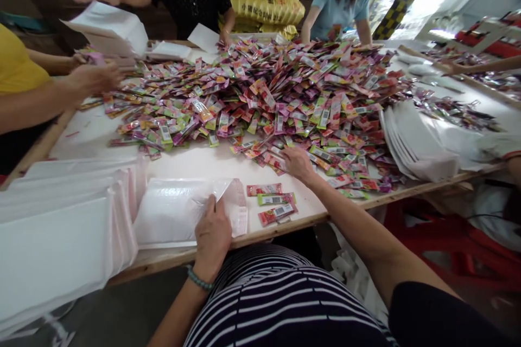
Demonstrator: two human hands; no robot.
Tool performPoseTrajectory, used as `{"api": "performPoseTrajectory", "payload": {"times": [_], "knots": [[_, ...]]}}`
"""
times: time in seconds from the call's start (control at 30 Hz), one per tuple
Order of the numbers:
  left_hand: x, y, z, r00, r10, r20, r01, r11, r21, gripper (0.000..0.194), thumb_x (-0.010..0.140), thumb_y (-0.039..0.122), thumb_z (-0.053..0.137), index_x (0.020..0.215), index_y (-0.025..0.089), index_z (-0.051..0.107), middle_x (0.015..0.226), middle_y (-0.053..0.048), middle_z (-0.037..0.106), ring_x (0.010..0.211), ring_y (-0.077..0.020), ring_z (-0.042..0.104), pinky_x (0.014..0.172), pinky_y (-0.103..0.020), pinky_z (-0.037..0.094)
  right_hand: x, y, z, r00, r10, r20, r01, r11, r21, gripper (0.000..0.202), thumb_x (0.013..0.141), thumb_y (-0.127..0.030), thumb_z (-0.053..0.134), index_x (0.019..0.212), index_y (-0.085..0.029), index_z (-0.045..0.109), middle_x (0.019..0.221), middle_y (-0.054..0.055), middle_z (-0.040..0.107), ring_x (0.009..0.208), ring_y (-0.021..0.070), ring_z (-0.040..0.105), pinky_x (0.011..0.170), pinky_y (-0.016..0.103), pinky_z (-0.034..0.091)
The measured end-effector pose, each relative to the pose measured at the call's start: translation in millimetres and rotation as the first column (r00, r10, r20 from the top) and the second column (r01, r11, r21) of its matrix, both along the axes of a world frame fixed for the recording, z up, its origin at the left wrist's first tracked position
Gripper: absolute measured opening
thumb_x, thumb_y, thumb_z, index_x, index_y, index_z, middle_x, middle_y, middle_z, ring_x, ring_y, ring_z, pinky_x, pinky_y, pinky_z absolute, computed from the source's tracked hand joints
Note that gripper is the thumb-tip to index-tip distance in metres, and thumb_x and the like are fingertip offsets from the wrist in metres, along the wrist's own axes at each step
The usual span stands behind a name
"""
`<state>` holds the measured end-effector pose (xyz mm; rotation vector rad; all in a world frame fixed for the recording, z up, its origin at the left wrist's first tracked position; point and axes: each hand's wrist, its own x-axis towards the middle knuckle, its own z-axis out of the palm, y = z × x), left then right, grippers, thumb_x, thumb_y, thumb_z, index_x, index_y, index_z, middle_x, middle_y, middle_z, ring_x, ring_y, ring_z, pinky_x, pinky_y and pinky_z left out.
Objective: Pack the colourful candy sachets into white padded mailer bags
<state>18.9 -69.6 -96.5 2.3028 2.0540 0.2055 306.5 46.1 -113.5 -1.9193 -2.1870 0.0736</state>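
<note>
My left hand [213, 230], a beaded bracelet at its wrist, grips the open end of a white padded envelope [171, 210] lying at the table's front edge. Its thumb and fingers close on the envelope's flap. Beside it lie several flat sachets, among them a red one [264, 190] and a green one [273, 199]. My right hand [299, 164] reaches to the near edge of a big heap of colourful sachets [280, 87]. Its fingertips touch a red and white sachet; whether they pinch it cannot be made out.
Stacks of white envelopes stand on the left [57, 238] and right [419, 143]. A person in yellow [20, 70] works at the left; two others stand behind the heap. More hands show at the right. The wooden table rim [163, 264] runs along the front.
</note>
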Motion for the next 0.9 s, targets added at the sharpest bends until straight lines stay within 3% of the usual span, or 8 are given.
{"api": "performPoseTrajectory", "payload": {"times": [0.2,0.33,0.4,0.47,0.57,0.7,0.8,0.9], "knots": [[0,0,0.2,1.0,-0.005,-0.007,0.005,1.0,-0.002,0.042,0.085,0.008,0.044,0.125,0.011,0.057,0.14,-0.016,0.051,0.106,-0.0255,0.065,0.084,-0.033,0.056,-2,-16,-4.0,1.0,0.014,-0.011,-0.014,1.0,-0.003,0.03,0.091,-0.027,0.051,0.117,-0.017,0.064,0.103,0.012,0.069,0.099,0.0254,0.058,0.086,0.035,0.041],[-1,-1,-1.1,1.0,-0.017,0.006,0.017,1.0,-0.006,0.043,0.086,0.008,0.044,0.127,0.01,0.056,0.141,-0.017,0.05,0.108,-0.0255,0.064,0.087,-0.033,0.055,1,-23,-5.8,0.977,-0.095,-0.193,0.117,0.987,0.109,0.027,0.092,-0.02,0.047,0.109,-0.017,0.068,0.102,0.012,0.07,0.095,0.0241,0.061,0.086,0.034,0.044],[-1,-1,-0.8,1.0,-0.021,0.006,0.021,1.0,-0.011,0.044,0.087,0.008,0.042,0.129,0.011,0.055,0.142,-0.017,0.049,0.11,-0.0257,0.064,0.087,-0.033,0.055,-1,-24,-3.9,0.958,-0.063,-0.278,0.117,0.976,0.183,0.025,0.092,-0.023,0.048,0.105,-0.019,0.07,0.099,0.011,0.07,0.092,0.0237,0.062,0.082,0.034,0.046],[0,-1,0.3,1.0,-0.012,0.001,0.013,1.0,-0.022,0.044,0.088,0.008,0.041,0.13,0.011,0.054,0.142,-0.017,0.049,0.11,-0.0259,0.064,0.087,-0.033,0.055,-8,-27,-1.4,0.942,0.028,-0.336,0.047,0.976,0.213,0.023,0.092,-0.025,0.05,0.1,-0.02,0.071,0.092,0.009,0.071,0.086,0.0218,0.062,0.078,0.032,0.047],[0,0,1.6,1.0,-0.001,-0.003,0.001,0.999,-0.037,0.044,0.088,0.009,0.042,0.129,0.011,0.055,0.141,-0.017,0.05,0.109,-0.0255,0.064,0.086,-0.033,0.055,-27,-35,1.4,0.904,0.233,-0.358,-0.199,0.971,0.13,0.018,0.089,-0.019,0.055,0.091,-0.019,0.073,0.086,0.007,0.07,0.081,0.0175,0.062,0.073,0.027,0.046],[-1,-1,-0.9,1.0,-0.001,-0.005,0.001,1.0,-0.014,0.042,0.087,0.009,0.043,0.127,0.012,0.057,0.14,-0.016,0.052,0.108,-0.0245,0.065,0.086,-0.032,0.056,-43,-44,7.3,0.856,0.413,-0.311,-0.457,0.886,-0.08,0.016,0.087,-0.019,0.059,0.08,-0.018,0.074,0.082,0.005,0.07,0.076,0.0145,0.062,0.071,0.024,0.045],[-2,-2,-3.7,1.0,-0.016,-0.01,0.016,1.0,0.003,0.045,0.087,0.007,0.041,0.129,0.013,0.056,0.139,-0.017,0.052,0.107,-0.025,0.065,0.087,-0.033,0.055,-45,-30,16.7,0.907,0.342,-0.245,-0.371,0.925,-0.083,0.022,0.091,-0.021,0.052,0.093,-0.019,0.073,0.089,0.006,0.071,0.081,0.0161,0.063,0.074,0.026,0.045],[-2,-2,-3.8,1.0,-0.01,-0.01,0.01,1.0,0.002,0.046,0.087,0.006,0.04,0.13,0.013,0.055,0.14,-0.018,0.051,0.105,-0.025,0.066,0.086,-0.034,0.056,-45,8,24.9,0.97,0.225,-0.098,-0.224,0.974,0.022,0.037,0.087,-0.014,0.051,0.12,-0.02,0.065,0.118,0.011,0.066,0.105,0.0228,0.059,0.085,0.032,0.045]]}}
